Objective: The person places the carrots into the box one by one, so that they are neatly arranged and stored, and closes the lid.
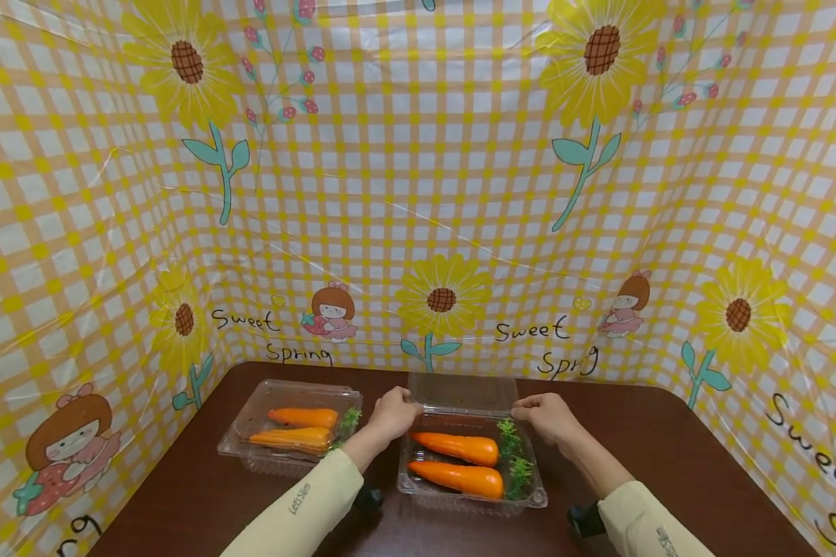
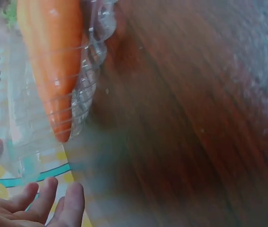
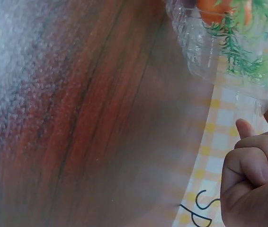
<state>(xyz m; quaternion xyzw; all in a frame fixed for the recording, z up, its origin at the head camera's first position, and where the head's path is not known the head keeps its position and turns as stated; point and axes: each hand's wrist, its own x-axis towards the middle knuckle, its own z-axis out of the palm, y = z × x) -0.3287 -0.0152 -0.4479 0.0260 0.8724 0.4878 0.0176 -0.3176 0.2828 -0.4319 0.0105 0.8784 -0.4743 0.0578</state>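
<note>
A clear plastic clamshell box (image 1: 474,507) sits in front of me with its lid (image 1: 463,391) raised at the back. Inside lie two orange carrots (image 1: 456,480) with green tops (image 1: 521,472) pointing right. My left hand (image 1: 393,414) holds the lid's left edge, its thumb on one side and its fingers spread on the other in the left wrist view. At the opposite edge my right hand (image 1: 546,416) pinches the lid between thumb and index finger, the other fingers curled in the right wrist view.
To the left stands a second clear clamshell box (image 1: 233,449), its lid down over more carrots (image 1: 303,418). Both boxes are on a dark brown wooden table (image 1: 641,433). A checked cloth (image 1: 446,193) with sunflowers hangs around the table's back and sides.
</note>
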